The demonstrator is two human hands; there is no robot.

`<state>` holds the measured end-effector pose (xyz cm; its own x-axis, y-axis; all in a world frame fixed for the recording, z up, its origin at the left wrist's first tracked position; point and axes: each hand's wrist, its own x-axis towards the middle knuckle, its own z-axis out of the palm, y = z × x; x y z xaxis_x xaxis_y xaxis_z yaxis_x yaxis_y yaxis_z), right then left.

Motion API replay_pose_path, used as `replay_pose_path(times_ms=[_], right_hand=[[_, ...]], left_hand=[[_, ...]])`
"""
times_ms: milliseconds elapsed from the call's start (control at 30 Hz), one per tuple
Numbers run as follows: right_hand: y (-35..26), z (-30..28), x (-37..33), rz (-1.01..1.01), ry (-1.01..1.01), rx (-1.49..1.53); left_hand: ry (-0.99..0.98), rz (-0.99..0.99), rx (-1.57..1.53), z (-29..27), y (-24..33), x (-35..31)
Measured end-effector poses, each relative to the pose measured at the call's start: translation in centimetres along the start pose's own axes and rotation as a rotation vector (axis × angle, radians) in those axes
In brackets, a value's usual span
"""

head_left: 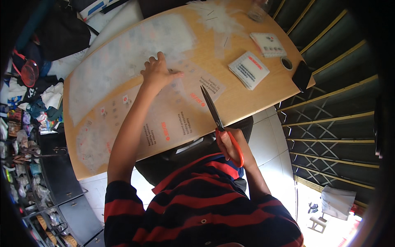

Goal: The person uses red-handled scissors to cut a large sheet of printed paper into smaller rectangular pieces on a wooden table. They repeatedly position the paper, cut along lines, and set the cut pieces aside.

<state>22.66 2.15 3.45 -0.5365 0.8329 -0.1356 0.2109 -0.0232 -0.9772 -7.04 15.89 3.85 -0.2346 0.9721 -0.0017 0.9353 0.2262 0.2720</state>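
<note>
My left hand (157, 75) rests with fingers spread on a thin translucent printed sheet (158, 119), which lies across the near half of the wooden table (234, 109). In my right hand (232, 144) is a pair of scissors (212, 106) with orange-red handles and dark blades. The blades point forward and to the left, almost together, over the table's front edge near the sheet's right side. Beyond my left hand another large whitish translucent sheet (135, 45) spreads over the far left of the table.
To the right sit a stack of cut printed pieces (249, 70), a second stack (268, 44), a tape roll (286, 63) and a flat black object (303, 76). Clear scraps (214, 18) and a jar (259, 10) lie farther back. A folding metal gate (329, 123) borders the right.
</note>
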Motion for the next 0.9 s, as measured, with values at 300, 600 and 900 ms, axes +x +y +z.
replay_pose_path(times_ms=[300,600,900], right_hand=[[0.5,-0.6,-0.2,-0.001,0.022,-0.047],[1.2,1.4,-2.1,-0.085,-0.116,0.109],[4.5,7.2,-6.2,0.091,-0.402,0.081]], left_hand=[[0.166,0.078,-0.47,-1.6,0.2,3.6],[0.545,-0.02,-1.341,-5.7,1.2,-7.8],[0.621,-0.604,-1.255,0.3,0.4,-23.3]])
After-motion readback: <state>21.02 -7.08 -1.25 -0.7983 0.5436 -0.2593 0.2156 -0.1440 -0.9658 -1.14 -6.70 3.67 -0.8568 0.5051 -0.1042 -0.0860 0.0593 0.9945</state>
